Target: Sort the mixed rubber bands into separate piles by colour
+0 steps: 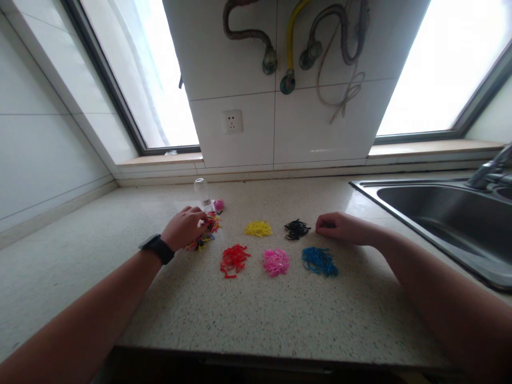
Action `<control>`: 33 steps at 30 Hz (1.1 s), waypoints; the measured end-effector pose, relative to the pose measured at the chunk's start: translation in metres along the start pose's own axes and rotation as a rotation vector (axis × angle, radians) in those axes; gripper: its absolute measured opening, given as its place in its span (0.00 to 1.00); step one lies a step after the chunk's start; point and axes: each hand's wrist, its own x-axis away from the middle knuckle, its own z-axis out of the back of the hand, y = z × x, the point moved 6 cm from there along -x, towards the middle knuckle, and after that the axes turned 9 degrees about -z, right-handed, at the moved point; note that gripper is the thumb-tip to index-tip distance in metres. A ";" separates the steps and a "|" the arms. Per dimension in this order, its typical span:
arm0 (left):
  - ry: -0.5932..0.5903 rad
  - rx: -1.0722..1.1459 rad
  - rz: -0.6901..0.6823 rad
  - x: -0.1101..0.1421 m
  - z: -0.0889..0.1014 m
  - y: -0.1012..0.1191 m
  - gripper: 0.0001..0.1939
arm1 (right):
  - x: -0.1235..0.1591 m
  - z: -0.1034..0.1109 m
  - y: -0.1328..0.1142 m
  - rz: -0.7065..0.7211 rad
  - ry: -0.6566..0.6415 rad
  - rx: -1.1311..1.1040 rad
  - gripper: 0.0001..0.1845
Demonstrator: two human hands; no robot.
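Observation:
My left hand [184, 229], with a dark watch [157, 248] on its wrist, reaches over a mixed-colour pile of small rubber bands [209, 230]. Its fingers are pinched together, with a small white spot near the fingertips; what they hold is hidden. My right hand [336, 228] rests on the counter with its fingers curled in and nothing showing in them. Beside it lies a black pile of bands [297, 229]. Other piles sit between my hands: yellow bands [258, 229], red bands [234, 260], pink bands [276, 262] and blue bands [320, 261].
Behind the mixed pile are a clear plastic bottle [202, 192] and a round pink object [218, 205]. A steel sink [432, 213] with a faucet [492, 168] is set into the speckled counter [240, 320] on the right. Hoses and a socket [232, 121] are on the tiled wall.

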 end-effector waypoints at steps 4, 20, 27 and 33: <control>-0.001 -0.024 0.005 0.000 -0.002 0.000 0.11 | 0.000 0.000 0.000 0.000 -0.002 0.010 0.20; 0.060 0.093 0.055 -0.003 -0.003 -0.005 0.10 | 0.001 0.000 -0.002 -0.013 -0.005 0.002 0.21; 0.047 0.133 0.111 -0.002 -0.002 -0.008 0.10 | -0.001 -0.001 0.001 0.000 0.004 -0.003 0.20; 0.047 0.128 0.159 0.000 0.000 -0.008 0.09 | 0.000 -0.001 0.000 0.000 -0.003 -0.006 0.20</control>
